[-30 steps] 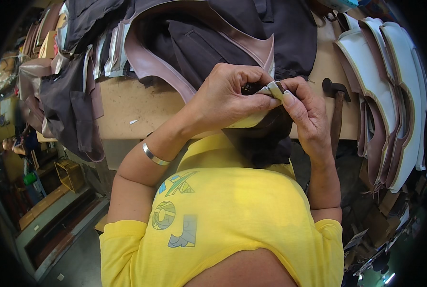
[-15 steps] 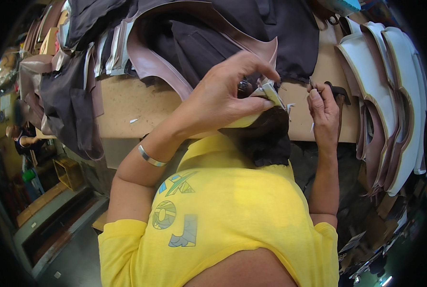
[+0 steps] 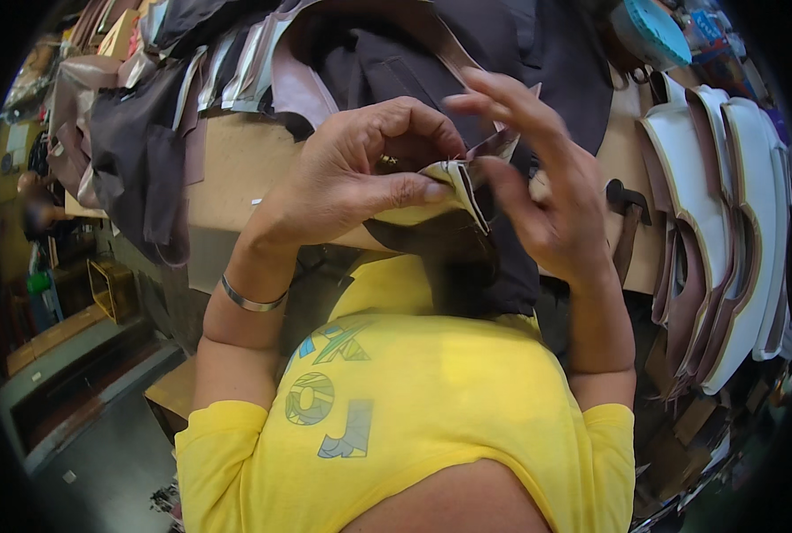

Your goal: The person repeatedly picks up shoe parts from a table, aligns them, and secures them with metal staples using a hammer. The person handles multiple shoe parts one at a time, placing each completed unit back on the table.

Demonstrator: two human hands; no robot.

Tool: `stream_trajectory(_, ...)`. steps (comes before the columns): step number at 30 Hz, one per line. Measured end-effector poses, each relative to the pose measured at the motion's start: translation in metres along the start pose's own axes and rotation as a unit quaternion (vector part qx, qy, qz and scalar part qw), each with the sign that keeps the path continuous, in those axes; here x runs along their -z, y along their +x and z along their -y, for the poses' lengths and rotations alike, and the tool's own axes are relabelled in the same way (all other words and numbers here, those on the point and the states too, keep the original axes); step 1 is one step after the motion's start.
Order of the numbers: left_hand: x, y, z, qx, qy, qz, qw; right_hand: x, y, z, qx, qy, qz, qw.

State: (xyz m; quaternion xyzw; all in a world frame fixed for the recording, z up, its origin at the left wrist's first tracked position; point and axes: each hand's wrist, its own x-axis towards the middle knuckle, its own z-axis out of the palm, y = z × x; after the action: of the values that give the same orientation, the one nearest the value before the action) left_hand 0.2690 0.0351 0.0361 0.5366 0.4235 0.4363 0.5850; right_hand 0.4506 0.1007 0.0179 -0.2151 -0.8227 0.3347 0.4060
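Observation:
My left hand (image 3: 352, 173), with a metal bangle on its wrist, pinches the folded edge of a piece (image 3: 449, 191) with pale and dark layers between thumb and fingers. Its dark brown cloth part (image 3: 440, 244) hangs down in front of my yellow shirt. Close to the right side of that edge is my right hand (image 3: 551, 178), a little blurred, its thumb and fingers apart. I see nothing held in it. Behind both hands lies dark brown cloth (image 3: 369, 67) bordered by a shiny mauve strip (image 3: 300, 89).
A hammer (image 3: 625, 218) lies on the tan tabletop (image 3: 236, 173) right of my hands. At the far right, curved white and mauve panels (image 3: 724, 231) hang in a stack over the table edge. More dark cloth (image 3: 138, 151) drapes over the left side. A turquoise-rimmed container (image 3: 652, 34) stands at the back right.
My right hand has come up and left from the tabletop near the hammer to the piece's edge, and its fingers have spread. My left hand keeps its pinch, slightly farther left and turned.

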Motion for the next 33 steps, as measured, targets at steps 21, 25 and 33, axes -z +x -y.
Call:
stream_trajectory(21,0.016,-0.044,-0.008,0.054,0.047,-0.079,0.994,-0.037,0.015,0.018,0.116,-0.041,0.043,0.991)
stream_trajectory(25,0.017,-0.041,-0.007,0.031,0.058,-0.077,0.995,-0.044,0.015,0.015,0.143,-0.044,0.033,0.988)
stream_trajectory(33,0.020,-0.035,-0.001,0.064,0.087,-0.076,0.991,-0.047,0.015,0.015,0.143,-0.127,0.027,0.981)
